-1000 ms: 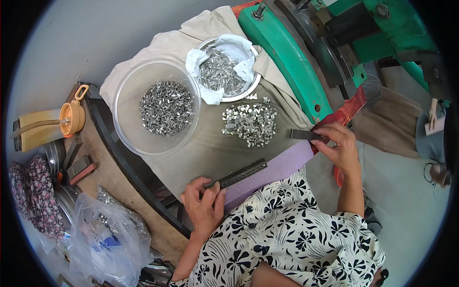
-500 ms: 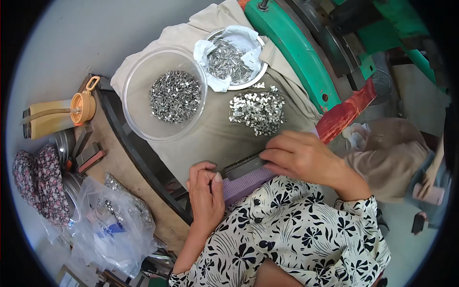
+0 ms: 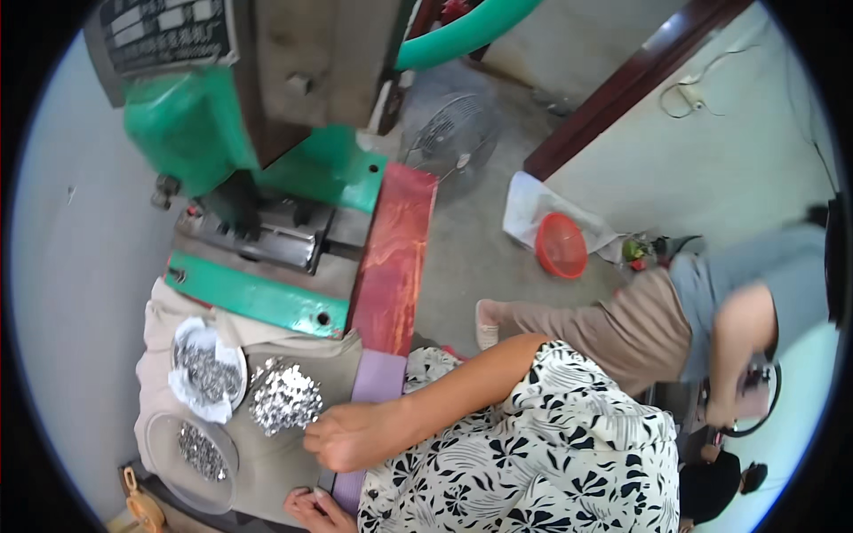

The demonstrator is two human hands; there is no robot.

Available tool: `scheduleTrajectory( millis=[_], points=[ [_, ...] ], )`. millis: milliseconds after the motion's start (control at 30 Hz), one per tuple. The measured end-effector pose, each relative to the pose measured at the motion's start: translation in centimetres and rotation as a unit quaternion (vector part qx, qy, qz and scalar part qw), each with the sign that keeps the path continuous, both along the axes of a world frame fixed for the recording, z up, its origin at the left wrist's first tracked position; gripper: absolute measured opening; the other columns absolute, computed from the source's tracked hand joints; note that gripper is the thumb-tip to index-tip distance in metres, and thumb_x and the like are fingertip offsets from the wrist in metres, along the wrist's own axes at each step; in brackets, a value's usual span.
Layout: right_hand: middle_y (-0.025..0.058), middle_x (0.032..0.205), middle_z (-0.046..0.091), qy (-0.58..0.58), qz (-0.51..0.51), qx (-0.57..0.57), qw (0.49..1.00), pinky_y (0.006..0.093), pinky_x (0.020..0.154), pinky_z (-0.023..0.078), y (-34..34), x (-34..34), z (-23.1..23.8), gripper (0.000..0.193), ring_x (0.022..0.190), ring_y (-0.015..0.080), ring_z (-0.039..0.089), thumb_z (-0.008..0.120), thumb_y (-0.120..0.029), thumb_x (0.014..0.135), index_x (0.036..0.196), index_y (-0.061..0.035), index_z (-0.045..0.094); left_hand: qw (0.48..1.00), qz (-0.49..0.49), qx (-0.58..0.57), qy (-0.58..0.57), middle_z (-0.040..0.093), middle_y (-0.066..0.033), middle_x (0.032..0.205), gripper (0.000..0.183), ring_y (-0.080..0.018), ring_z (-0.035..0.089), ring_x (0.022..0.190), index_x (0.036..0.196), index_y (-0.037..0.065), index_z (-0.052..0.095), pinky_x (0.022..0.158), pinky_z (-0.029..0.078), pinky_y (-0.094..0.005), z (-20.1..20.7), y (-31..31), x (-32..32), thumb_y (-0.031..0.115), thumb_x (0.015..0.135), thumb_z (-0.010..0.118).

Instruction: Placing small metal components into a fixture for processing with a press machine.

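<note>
My right hand (image 3: 345, 437) is closed, its fingertips turned down beside a heap of small shiny metal pieces (image 3: 286, 399). Whatever it pinches is hidden beneath the fingers. Close in front lies a dark metal bar (image 3: 327, 481), of which only a short bit shows between my hands. My left hand (image 3: 318, 512) is at the lower edge of the view, thumb and half-curled fingers apart, with nothing visible between them. A clear round tub (image 3: 233, 462) of small metal parts and a paper-lined bowl (image 3: 238, 384) of slim metal pieces stand left of the heap.
A green press (image 3: 258, 298) stands beyond the cloth-covered table (image 3: 258, 462). A red worn board (image 3: 395, 253) runs along its right side. On the floor are a fan (image 3: 453, 133) and a red basin (image 3: 562, 246). Another person (image 3: 653, 324) is at the right.
The view has swung up and to the right, bringing in the press and the room. My hands now appear lower left, and the bar between them is mostly hidden.
</note>
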State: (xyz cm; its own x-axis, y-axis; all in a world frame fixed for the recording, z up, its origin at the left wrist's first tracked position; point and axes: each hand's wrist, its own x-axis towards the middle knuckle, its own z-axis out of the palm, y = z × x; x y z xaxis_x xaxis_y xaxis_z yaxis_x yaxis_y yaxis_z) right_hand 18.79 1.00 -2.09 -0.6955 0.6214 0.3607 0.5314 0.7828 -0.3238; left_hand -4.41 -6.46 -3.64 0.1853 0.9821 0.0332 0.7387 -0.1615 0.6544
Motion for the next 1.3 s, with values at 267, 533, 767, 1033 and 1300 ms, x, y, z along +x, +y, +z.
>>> scheduleTrajectory(
  millis=[267,533,767,1033,1300],
  points=[
    [0.0056,0.082,0.054,-0.047,0.043,-0.131,0.989,0.0315,0.066,0.051,0.5,2.8,3.5,0.016,0.081,0.0223,0.058,0.061,-0.013,0.072,0.084,-0.0031,0.064,0.992,0.086,-0.055,-0.069,0.058,-0.0208,0.105,0.007,-0.0373,0.057,0.095,0.087,0.000,0.056,0.082,0.043,-0.0445,2.1,0.6,3.1,0.006,0.088,0.060],
    [0.0054,0.083,0.054,-0.045,0.061,-0.156,0.985,0.0324,0.065,0.053,0.6,3.1,5.4,0.019,0.078,0.0214,0.058,0.066,-0.010,0.068,0.086,-0.0027,0.064,0.979,0.138,-0.139,-0.054,0.058,-0.0135,0.112,0.012,-0.0302,0.055,0.104,0.094,0.001,0.061,0.088,0.036,-0.0378,4.1,-0.2,3.1,0.010,0.089,0.066],
    [0.0085,0.093,0.067,0.011,-0.123,-0.155,0.980,0.0357,0.072,0.053,2.1,6.6,5.2,0.029,0.083,0.0262,0.065,0.082,-0.008,0.070,0.096,-0.0046,0.071,0.977,0.162,-0.106,-0.094,0.060,-0.0070,0.109,0.028,-0.0228,0.057,0.100,0.102,0.006,0.072,0.088,0.036,-0.0340,2.7,-0.9,3.0,0.012,0.076,0.080],
    [0.0067,0.095,0.066,0.010,-0.159,-0.121,0.980,0.0365,0.073,0.055,2.3,7.2,2.8,0.025,0.085,0.0261,0.065,0.079,-0.007,0.073,0.095,-0.0044,0.069,0.979,0.171,-0.014,-0.113,0.062,-0.0039,0.099,0.025,-0.0204,0.058,0.096,0.095,0.008,0.074,0.086,0.035,-0.0337,1.0,-1.9,3.6,0.011,0.072,0.082],
    [0.0079,0.097,0.065,0.022,-0.179,-0.131,0.975,0.0382,0.077,0.054,1.8,6.8,2.5,0.026,0.090,0.0277,0.064,0.078,-0.008,0.075,0.098,-0.0035,0.069,0.976,0.174,-0.002,-0.127,0.062,-0.0033,0.100,0.025,-0.0192,0.058,0.094,0.094,0.008,0.074,0.086,0.035,-0.0326,0.9,-2.0,3.5,0.008,0.071,0.083]
  ],
)
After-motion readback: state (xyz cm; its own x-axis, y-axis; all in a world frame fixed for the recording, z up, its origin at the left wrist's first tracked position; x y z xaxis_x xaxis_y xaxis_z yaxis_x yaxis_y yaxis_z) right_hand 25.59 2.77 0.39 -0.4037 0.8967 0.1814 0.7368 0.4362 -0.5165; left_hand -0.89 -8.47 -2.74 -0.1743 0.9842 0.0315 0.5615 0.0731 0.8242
